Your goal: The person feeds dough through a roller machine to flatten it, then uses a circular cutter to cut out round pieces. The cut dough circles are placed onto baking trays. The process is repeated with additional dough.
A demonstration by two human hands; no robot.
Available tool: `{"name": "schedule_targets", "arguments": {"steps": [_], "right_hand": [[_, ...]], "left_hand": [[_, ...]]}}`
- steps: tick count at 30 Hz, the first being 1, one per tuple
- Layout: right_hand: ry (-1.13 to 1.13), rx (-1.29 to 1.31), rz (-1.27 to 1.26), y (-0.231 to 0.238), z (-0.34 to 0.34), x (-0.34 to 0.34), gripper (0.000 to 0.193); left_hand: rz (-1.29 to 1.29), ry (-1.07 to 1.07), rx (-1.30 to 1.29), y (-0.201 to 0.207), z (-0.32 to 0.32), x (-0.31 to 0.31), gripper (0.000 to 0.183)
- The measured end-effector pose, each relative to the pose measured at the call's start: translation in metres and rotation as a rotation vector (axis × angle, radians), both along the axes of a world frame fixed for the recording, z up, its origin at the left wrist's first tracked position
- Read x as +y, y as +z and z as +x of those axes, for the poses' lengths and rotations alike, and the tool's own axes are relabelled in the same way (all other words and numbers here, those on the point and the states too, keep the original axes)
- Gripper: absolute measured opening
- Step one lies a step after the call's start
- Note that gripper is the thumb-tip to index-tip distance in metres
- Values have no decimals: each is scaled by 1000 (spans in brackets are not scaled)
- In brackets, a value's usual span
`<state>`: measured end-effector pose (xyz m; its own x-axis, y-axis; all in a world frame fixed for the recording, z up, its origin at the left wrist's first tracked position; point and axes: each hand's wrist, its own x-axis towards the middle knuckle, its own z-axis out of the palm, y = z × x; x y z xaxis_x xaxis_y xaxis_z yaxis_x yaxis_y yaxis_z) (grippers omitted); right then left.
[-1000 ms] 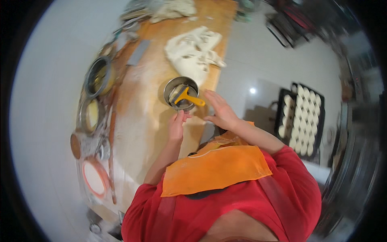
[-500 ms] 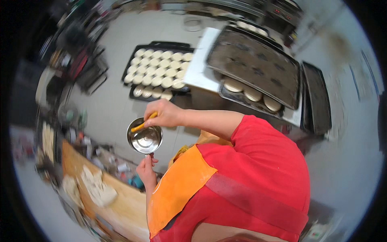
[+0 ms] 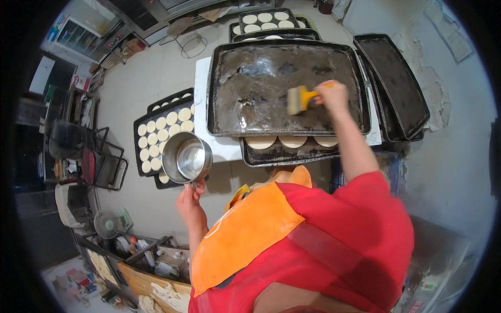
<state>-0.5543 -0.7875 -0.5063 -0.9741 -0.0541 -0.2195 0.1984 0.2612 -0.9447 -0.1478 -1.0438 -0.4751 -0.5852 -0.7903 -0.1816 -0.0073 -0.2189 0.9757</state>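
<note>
My right hand (image 3: 331, 96) grips the yellow handle of a wide pastry brush (image 3: 298, 100). Its pale bristles are over the right half of a large dark baking tray (image 3: 261, 73), and seem to touch its surface. The tray's bottom looks greasy and blotched, with shiny spots at the left. Off the tray's lower left corner, my left hand (image 3: 193, 201) is closed round the handle of a steel saucepan (image 3: 204, 156). The pan's mouth faces up; a little liquid may lie in it, but glare hides this.
Under the big tray, another tray (image 3: 255, 156) holds round flat dough pieces on a white table (image 3: 203, 120). More dough-filled trays (image 3: 140, 128) stand low at the left and behind. Dark trays (image 3: 391, 78) lean at the right wall. A wooden worktop (image 3: 130, 276) bears dough.
My right hand has taken the brush out of the saucepan and across to the right, over the big tray. My body and view have turned right; my left hand still holds the pan.
</note>
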Motion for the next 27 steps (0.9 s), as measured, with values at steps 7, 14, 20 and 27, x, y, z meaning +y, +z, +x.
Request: {"name": "schedule_targets", "arguments": {"steps": [7, 14, 20, 27], "right_hand": [[290, 471, 889, 37, -55, -52, 12], [396, 461, -14, 0, 2, -263, 14], [-101, -48, -371, -30, -168, -112, 13], [-73, 624, 996, -2, -154, 37, 18]], "left_hand": [[6, 9, -87, 12, -55, -7, 40], [9, 62, -87, 15, -75, -15, 38], [-8, 235, -145, 22, -51, -7, 37], [117, 356, -99, -11, 19, -3, 37]]}}
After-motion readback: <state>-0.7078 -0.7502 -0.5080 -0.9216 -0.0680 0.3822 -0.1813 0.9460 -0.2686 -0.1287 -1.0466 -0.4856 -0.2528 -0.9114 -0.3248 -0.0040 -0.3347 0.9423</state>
